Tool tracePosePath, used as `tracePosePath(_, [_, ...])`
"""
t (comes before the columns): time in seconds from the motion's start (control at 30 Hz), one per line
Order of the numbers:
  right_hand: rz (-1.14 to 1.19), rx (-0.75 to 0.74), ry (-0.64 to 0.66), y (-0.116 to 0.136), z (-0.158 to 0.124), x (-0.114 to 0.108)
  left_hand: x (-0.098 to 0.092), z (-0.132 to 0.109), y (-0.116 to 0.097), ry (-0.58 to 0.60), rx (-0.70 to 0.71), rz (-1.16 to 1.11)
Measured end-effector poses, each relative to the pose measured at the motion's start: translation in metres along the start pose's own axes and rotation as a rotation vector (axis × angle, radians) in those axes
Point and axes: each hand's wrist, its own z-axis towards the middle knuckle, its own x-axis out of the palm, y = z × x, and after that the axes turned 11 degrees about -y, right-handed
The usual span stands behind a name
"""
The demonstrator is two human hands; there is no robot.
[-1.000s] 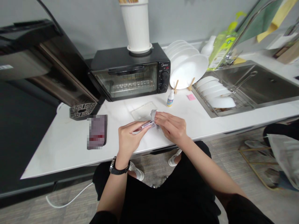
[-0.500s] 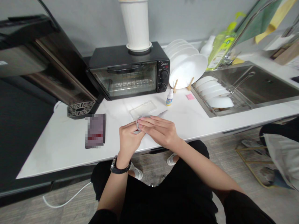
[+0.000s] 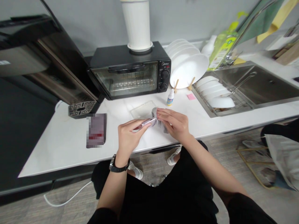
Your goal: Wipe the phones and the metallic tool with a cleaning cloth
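My left hand (image 3: 129,133) pinches a thin phone (image 3: 148,122) by its near end, tilted so that its silvery edge faces me. A grey cloth (image 3: 154,111) is bunched in my right hand (image 3: 177,123), whose fingers press it around the phone's far right end. Below those fingers part of the cloth hangs down. Just behind the hands a clear phone case (image 3: 143,109) lies flat on the white counter (image 3: 116,137). A small white spray bottle (image 3: 170,97) with a yellow and blue label stands upright behind my right hand.
Left of my hands lies a dark, partly pixelated flat item (image 3: 97,130). A black toaster oven (image 3: 130,76) stands at the back, beside racked white plates (image 3: 189,68). A pink note (image 3: 191,96) lies before the sink (image 3: 268,84), and a drinks machine (image 3: 67,77) is at left.
My right hand has moved right with the cloth, away from my left hand. More of the phone now shows between them. The items on the counter have stayed put.
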Motion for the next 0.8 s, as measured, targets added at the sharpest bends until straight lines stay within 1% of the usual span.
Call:
tracePosePath(0.1, [-0.007,-0.006,0.026,0.013,0.000,0.007,-0.001,-0.001,0.003,0.018,0.012,0.027])
tracePosePath(0.2, [-0.005,-0.102,0.103,0.029,0.002,0.019,-0.003,-0.002,0.008,0.022,0.042,0.084])
tracePosePath(0.3, [0.028,-0.174,0.147,0.032,0.005,0.021,-0.005,-0.003,0.009,0.026,0.037,0.101])
tracePosePath(0.37, [0.053,-0.146,0.130,0.024,0.006,0.014,-0.005,-0.002,0.007,0.048,0.026,0.082])
tracePosePath(0.47, [0.061,-0.011,0.070,0.012,0.003,0.001,-0.003,0.000,0.001,0.044,0.013,0.031])
tracePosePath(0.53, [0.078,0.052,0.051,0.010,0.002,-0.004,-0.001,0.001,-0.001,0.033,0.007,0.010])
tracePosePath(0.67, [0.150,0.084,0.086,0.018,0.005,0.000,-0.002,0.002,0.001,0.084,-0.012,-0.005])
tracePosePath(0.8, [0.199,0.103,0.122,0.026,0.010,0.004,-0.004,-0.001,0.007,0.074,-0.023,-0.048])
